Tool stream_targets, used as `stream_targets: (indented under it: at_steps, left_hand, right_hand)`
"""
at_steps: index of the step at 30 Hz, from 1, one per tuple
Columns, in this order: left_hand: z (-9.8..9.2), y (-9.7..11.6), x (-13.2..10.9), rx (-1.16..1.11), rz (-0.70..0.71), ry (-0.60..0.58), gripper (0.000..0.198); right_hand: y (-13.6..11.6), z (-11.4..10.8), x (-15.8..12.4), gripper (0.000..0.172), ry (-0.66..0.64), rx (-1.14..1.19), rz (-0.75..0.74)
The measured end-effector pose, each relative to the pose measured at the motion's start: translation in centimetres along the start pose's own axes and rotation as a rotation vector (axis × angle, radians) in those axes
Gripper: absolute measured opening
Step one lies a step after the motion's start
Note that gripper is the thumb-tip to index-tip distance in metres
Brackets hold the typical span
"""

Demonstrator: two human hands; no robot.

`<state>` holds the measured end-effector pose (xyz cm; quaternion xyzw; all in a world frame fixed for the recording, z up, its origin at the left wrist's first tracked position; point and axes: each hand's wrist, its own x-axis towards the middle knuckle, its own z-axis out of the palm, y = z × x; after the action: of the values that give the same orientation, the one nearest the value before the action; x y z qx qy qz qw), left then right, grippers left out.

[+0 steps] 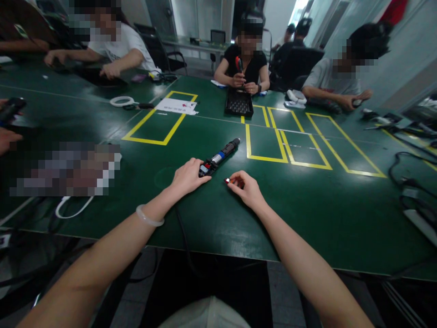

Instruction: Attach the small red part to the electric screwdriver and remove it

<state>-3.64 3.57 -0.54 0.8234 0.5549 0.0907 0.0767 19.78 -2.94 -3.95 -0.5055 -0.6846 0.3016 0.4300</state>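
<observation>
A black electric screwdriver (pixel 220 157) with a blue band lies on the green table (pixel 218 205), pointing away to the right. My left hand (pixel 188 176) rests on its near end, fingers curled over the butt of the tool. My right hand (pixel 246 187) sits a little to the right, pinching a small red and silver part (pixel 229 181) against the table. A pale bangle (pixel 149 217) circles my left wrist. A black cable (pixel 181 228) runs from the tool back over the near table edge.
Yellow tape rectangles (pixel 287 146) mark the table. A black tray (pixel 239 103) stands before a person at the far side, who holds a red tool. Other people sit at left and right. A white paper (pixel 176 106), a white cable coil (pixel 122 101) and cables (pixel 409 182) lie around.
</observation>
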Motion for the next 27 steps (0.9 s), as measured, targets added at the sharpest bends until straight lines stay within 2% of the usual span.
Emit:
stream_targets:
  at_steps: [4, 8, 17, 27]
  left_hand:
    - [0.4, 2.6, -0.9, -0.031, 0.08, -0.031, 0.05]
    - [0.7, 3.9, -1.5, -0.063, 0.138, -0.052, 0.049]
    - [1.0, 4.0, -1.6, -0.067, 0.193, -0.06, 0.047]
    - [1.0, 4.1, -1.6, -0.043, 0.196, -0.043, 0.048]
  right_hand:
    - [-0.2, -0.1, -0.1, 0.011, -0.004, -0.09, -0.059]
    - [-0.4, -0.1, -0.4, 0.006, -0.024, -0.21, -0.133]
    - [-0.9, 0.5, -0.6, 0.005, -0.01, -0.428, -0.163]
    - [-0.8, 0.2, -0.7, 0.007, -0.036, -0.395, -0.188]
